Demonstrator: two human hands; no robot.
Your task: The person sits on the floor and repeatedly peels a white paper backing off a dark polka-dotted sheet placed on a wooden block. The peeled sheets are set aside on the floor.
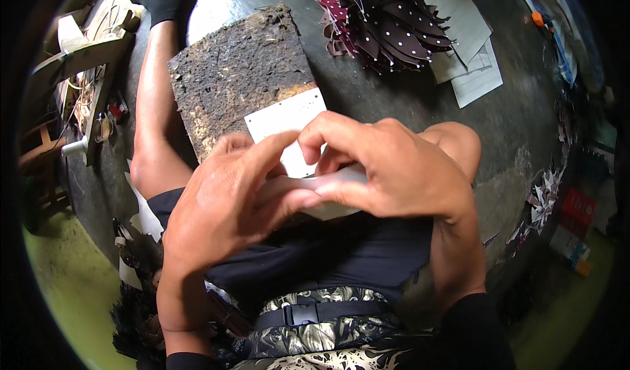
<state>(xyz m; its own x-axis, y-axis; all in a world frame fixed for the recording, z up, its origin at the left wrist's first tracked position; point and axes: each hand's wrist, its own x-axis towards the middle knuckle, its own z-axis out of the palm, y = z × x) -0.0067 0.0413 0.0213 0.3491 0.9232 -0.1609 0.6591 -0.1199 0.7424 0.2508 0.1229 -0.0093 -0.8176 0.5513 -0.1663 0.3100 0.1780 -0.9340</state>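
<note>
A white sheet with small dark dots near its edges [279,117] lies partly over a rough, dark, worn board [236,68]. Close above my lap, both hands are closed on its near part, which looks bent. My left hand [220,202] pinches from the left, thumb along the near edge. On the other side, my right hand [407,173] curls its fingers over the sheet, with its thumb pressed near the left thumb. My palms and fingers cover much of the sheet, so I cannot tell how it is folded.
A fanned pile of dark, white-dotted pieces [387,22] sits at the far right beside papers [478,74]. At the left stands a wooden frame [92,101] with cords and small items. Scraps [545,193] and a red packet [577,212] lie at the right. My bare leg [156,87] stretches along the board's left.
</note>
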